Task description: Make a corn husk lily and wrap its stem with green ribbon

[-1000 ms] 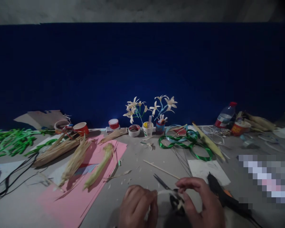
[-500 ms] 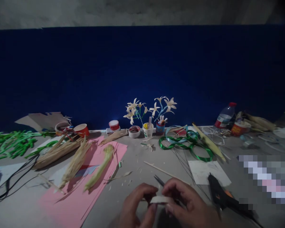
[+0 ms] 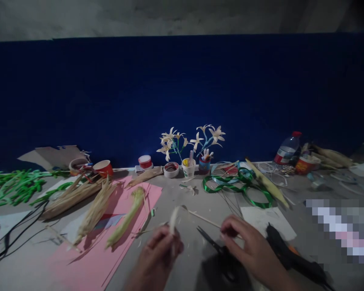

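Note:
My left hand (image 3: 162, 250) pinches a pale strip of dried husk (image 3: 173, 220), which stands upright from between thumb and fingers with its tip curling right. My right hand (image 3: 247, 246) is apart from the strip, over the table to the right. Its thumb and fingertips come together in a pinch; whatever is between them, if anything, is too small to make out. Black scissors (image 3: 215, 243) lie between my hands, blades pointing up and left. A thin pale stick (image 3: 204, 219) lies behind them, partly covered by my right hand.
Pink paper (image 3: 115, 258) with corn husks (image 3: 94, 208) lies left. A black glue gun (image 3: 291, 254) lies right, near white paper (image 3: 268, 222) and green ribbon (image 3: 257, 198). Husk flowers (image 3: 170, 139), cups, jars and a bottle (image 3: 288, 147) line the back by the blue wall.
Both hands held the strip together before. My right hand has let go and moved right; my left hand has moved left, turning the strip upright. The scissors are now uncovered.

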A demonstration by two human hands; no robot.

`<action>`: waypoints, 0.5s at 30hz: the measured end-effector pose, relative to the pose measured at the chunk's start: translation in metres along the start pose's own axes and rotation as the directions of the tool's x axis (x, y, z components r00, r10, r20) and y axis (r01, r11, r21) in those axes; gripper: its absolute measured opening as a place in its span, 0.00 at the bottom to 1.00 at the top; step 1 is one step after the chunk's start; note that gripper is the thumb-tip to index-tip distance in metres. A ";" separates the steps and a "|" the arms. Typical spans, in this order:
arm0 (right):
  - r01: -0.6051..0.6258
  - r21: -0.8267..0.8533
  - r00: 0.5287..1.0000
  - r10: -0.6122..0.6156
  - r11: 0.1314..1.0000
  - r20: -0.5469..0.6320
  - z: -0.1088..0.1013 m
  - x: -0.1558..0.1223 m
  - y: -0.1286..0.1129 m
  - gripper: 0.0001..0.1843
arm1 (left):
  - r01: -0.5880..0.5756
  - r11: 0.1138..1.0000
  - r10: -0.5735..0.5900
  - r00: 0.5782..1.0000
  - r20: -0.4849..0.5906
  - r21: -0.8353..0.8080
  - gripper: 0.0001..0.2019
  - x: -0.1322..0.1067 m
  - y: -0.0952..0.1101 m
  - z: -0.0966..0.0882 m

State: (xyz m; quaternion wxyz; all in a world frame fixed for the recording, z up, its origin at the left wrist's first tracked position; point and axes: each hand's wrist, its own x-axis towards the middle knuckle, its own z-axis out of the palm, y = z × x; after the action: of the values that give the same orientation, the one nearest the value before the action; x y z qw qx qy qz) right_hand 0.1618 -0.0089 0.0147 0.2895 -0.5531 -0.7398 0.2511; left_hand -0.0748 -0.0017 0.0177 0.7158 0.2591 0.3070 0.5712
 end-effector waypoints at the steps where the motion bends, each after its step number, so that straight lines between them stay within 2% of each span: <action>1: -0.044 -0.100 0.997 0.051 0.994 0.063 0.003 -0.006 0.006 0.04 | -0.097 0.995 0.093 0.990 -0.105 -0.032 0.11 0.001 0.006 -0.004; 2: -0.080 -0.193 0.988 0.104 0.978 0.117 0.007 -0.012 0.012 0.02 | -0.204 0.979 0.195 0.960 -0.203 -0.023 0.11 0.001 0.010 -0.007; 3: -0.100 -0.278 0.981 0.141 0.955 0.131 0.012 -0.017 0.019 0.06 | -0.294 0.955 0.292 0.915 -0.278 0.037 0.12 0.001 0.014 -0.009; 4: -0.107 -0.351 0.979 0.160 0.930 0.125 0.018 -0.022 0.025 0.10 | -0.337 0.933 0.359 0.883 -0.302 0.124 0.12 0.001 0.015 -0.009; 5: -0.100 -0.401 0.982 0.155 0.910 0.109 0.024 -0.026 0.030 0.13 | -0.342 0.916 0.392 0.873 -0.289 0.211 0.12 0.001 0.014 -0.008; 7: -0.081 -0.463 0.987 0.136 0.882 0.087 0.034 -0.030 0.038 0.16 | -0.266 0.916 0.337 0.918 -0.212 0.301 0.11 0.001 0.007 -0.003; 10: -0.046 -0.508 0.993 0.097 0.860 0.074 0.039 -0.032 0.046 0.18 | -0.119 0.975 0.146 0.980 -0.138 0.187 0.11 0.004 -0.009 0.007; 13: -0.009 -0.508 0.995 0.061 0.861 0.085 0.035 -0.031 0.051 0.20 | -0.019 0.997 0.026 0.994 -0.104 0.068 0.10 0.009 -0.019 0.009; 15: -0.036 -0.465 0.994 0.080 0.884 0.076 0.033 -0.031 0.055 0.18 | 0.017 1.000 -0.017 0.995 -0.095 0.006 0.10 0.011 -0.021 0.008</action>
State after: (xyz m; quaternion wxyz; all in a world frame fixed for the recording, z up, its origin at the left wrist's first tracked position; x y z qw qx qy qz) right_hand 0.1824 -0.0262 -0.0518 0.1069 -0.6156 -0.7741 0.1013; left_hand -0.0535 0.0043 0.0067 0.7044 0.2315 0.3448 0.5757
